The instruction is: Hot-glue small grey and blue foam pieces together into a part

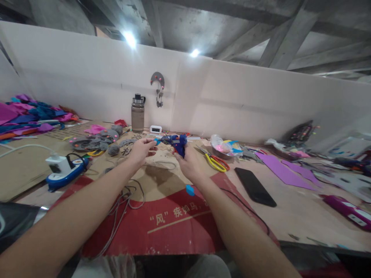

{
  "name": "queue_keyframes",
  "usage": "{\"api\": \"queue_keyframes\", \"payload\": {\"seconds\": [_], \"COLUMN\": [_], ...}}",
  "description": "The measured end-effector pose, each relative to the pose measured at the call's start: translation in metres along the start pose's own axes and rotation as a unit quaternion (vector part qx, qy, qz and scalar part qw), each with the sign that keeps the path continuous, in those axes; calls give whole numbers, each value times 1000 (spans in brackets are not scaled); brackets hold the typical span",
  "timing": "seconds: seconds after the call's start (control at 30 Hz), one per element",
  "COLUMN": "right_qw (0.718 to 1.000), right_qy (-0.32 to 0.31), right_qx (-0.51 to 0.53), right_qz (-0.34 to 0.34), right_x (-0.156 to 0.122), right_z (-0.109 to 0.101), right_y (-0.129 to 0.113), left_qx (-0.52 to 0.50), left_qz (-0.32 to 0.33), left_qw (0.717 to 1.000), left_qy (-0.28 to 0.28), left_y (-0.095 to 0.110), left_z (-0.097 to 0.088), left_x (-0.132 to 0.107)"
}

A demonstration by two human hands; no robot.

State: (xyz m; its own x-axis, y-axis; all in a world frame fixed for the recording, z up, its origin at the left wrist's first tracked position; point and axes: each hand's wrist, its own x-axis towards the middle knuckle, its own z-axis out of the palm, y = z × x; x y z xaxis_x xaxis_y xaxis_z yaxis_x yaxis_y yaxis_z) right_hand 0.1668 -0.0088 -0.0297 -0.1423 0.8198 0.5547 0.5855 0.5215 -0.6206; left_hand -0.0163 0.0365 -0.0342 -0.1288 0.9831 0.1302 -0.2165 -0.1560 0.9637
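My right hand [188, 161] grips a blue glue gun [176, 143], its nozzle pointing left. My left hand [142, 150] pinches a small light-blue piece [157, 141] right at the gun's tip. Both hands hover over a sheet of cardboard [162, 181] with a red printed part. Another small blue piece [189, 190] lies on the cardboard below my right wrist. A black cord runs from the gun along my right forearm.
Yellow-handled scissors [216, 161] and a black phone [255, 186] lie to the right. Purple felt sheets [279, 168] lie further right. A blue and white power strip [64, 170] sits left, grey felt pieces [98, 142] and a water bottle [138, 112] behind.
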Motion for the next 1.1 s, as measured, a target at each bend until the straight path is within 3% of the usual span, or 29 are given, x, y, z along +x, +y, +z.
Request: {"api": "queue_keyframes", "payload": {"seconds": [1.1], "right_qw": [1000], "right_qy": [-5], "right_qx": [-17], "right_qz": [13], "right_x": [0], "right_z": [0], "right_y": [-1], "left_qx": [7], "left_qz": [8], "left_qw": [1000], "left_qy": [-1], "left_y": [0], "left_z": [0], "left_x": [-1]}}
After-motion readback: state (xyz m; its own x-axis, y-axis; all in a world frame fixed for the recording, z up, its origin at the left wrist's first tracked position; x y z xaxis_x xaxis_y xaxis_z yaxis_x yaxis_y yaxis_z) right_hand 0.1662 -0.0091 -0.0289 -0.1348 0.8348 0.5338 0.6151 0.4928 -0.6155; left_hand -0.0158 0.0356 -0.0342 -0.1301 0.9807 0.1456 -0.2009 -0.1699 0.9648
